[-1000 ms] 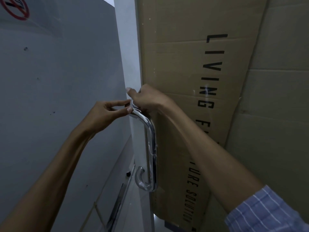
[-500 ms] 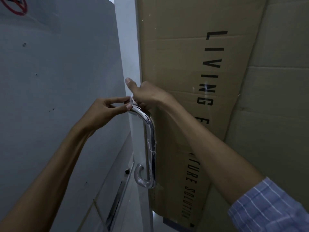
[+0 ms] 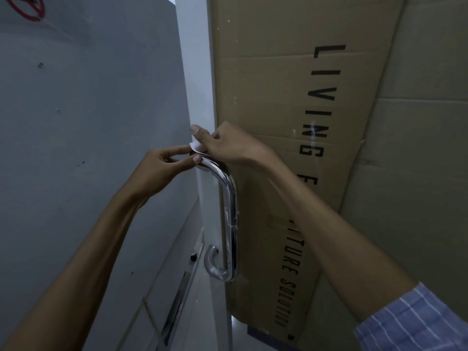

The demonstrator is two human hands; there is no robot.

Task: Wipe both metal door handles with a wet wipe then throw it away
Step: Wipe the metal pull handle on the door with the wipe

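- Handle [image 3: 229,211], chrome, curving off the door edge [image 3: 195,84]: top bend being wiped, vertical bar and lower hook below it showing no wipe on them.
- Wet wipe [image 3: 195,147], small and white, lying at the handle's top bend, mostly hidden under the fingers.
- Right hand [image 3: 228,145], reaching over the handle's top bend: closing down on the wipe, thumb lifting toward the door edge above the handle.
- Left hand [image 3: 162,168], just left of the handle's top bend: pinching narrowly, thumb and forefinger tips meeting at the wipe's free corner.
- Cardboard sheet [image 3: 278,97], printed with black letters, standing right of and behind the handle.
- Second handle: not showing anywhere near this one.
- Step in hand, judged: wrapping the wipe around the tube at the top bend before sliding downward.
- Doing it well: keeping the wipe folded fully round the tube; gripping firmly; drawing down the bar in one steady pass; twisting round the lower hook; steadying the door meanwhile.
- Risk, judged: wipe slipping or bunching on the slick metal, leaving the rear face untouched.
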